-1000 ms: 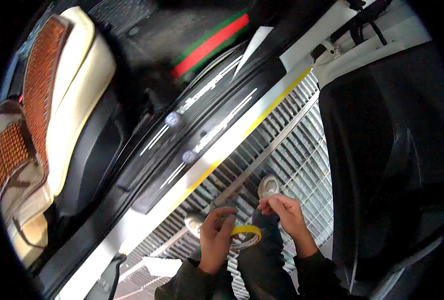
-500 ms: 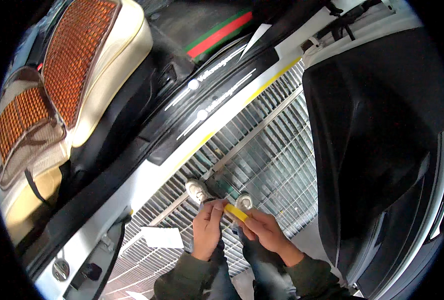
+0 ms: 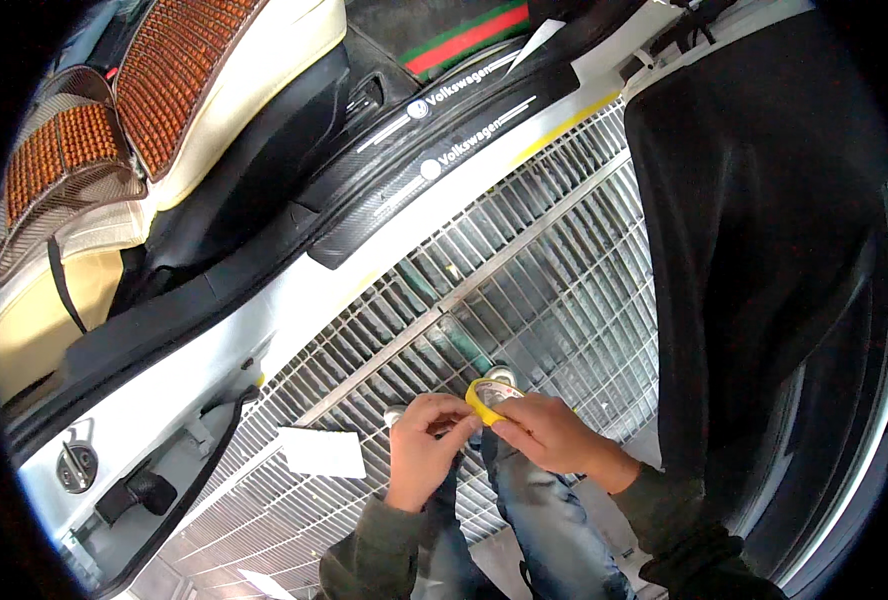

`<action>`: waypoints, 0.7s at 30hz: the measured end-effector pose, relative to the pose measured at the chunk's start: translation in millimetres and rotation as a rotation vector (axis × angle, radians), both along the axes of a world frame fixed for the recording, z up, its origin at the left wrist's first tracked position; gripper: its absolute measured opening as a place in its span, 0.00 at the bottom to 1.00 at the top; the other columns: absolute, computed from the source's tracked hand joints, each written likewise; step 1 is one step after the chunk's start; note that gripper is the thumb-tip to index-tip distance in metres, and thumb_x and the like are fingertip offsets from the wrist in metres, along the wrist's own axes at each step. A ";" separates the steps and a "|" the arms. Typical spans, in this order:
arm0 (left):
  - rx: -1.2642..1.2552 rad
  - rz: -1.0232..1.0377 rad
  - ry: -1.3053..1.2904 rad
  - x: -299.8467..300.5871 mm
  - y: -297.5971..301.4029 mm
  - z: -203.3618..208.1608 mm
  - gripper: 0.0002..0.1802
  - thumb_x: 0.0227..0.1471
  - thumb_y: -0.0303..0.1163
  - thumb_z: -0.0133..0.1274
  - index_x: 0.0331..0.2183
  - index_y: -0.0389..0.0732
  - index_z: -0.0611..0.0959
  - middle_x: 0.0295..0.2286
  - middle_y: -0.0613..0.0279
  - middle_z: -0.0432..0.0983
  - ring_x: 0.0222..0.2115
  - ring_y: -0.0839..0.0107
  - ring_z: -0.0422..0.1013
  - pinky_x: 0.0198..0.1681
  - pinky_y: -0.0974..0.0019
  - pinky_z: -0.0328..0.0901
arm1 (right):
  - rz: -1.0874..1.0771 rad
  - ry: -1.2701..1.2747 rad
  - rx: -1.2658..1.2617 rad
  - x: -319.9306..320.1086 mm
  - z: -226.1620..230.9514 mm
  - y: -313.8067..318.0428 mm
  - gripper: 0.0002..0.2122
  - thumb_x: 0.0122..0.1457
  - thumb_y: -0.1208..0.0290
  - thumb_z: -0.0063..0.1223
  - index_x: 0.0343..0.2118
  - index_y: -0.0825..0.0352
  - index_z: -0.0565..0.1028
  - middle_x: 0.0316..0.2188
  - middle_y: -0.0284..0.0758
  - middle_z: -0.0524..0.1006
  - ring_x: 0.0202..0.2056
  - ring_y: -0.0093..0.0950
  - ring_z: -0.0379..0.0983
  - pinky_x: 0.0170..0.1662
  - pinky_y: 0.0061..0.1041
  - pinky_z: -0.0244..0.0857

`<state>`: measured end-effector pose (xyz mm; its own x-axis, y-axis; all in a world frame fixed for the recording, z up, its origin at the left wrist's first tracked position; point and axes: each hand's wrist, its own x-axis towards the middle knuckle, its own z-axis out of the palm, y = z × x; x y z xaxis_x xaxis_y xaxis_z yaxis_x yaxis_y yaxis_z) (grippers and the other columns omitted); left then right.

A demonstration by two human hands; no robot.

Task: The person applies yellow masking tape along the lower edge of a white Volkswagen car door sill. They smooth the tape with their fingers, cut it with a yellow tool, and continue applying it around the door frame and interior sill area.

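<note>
A roll of yellow tape [image 3: 480,404] is held in front of my legs, its pale printed inner core showing. My right hand [image 3: 556,436] grips the roll from the right, thumb and fingers closed on its near side. From the left, my left hand [image 3: 428,446] is closed in a pinch, thumb and forefinger against the roll's left edge. Whether a loose tape end lies between those fingertips is too small to see.
A metal grating [image 3: 524,270] forms the floor, with a white sheet [image 3: 322,453] on it at left. The car's door sill [image 3: 414,235], lined with yellow tape, crosses diagonally. A seat with a beaded cover [image 3: 179,85] stands far left; the open door [image 3: 754,250] fills the right.
The roll has turned from edge-on to show its round opening. My left fingers have shifted to its left edge. The head view has moved, so the car appears higher.
</note>
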<state>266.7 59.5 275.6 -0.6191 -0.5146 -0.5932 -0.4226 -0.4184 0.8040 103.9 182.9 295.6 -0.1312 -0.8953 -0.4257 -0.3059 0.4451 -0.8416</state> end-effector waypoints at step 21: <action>-0.451 0.909 0.001 90.2 -99.1 -232.5 0.05 0.52 0.27 0.62 0.30 0.36 0.83 0.20 0.67 0.76 0.17 0.82 0.68 0.19 0.78 0.59 | 0.075 1.073 -0.516 -104.9 -209.7 -112.7 0.07 0.58 0.65 0.57 0.28 0.62 0.75 0.20 0.40 0.76 0.23 0.43 0.74 0.24 0.38 0.65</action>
<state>356.9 -39.6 43.1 0.1185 -0.9666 -0.2270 -0.0946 -0.2386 0.9665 -0.9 70.2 85.9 -0.1405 -0.9491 0.2818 -0.9734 0.0804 -0.2147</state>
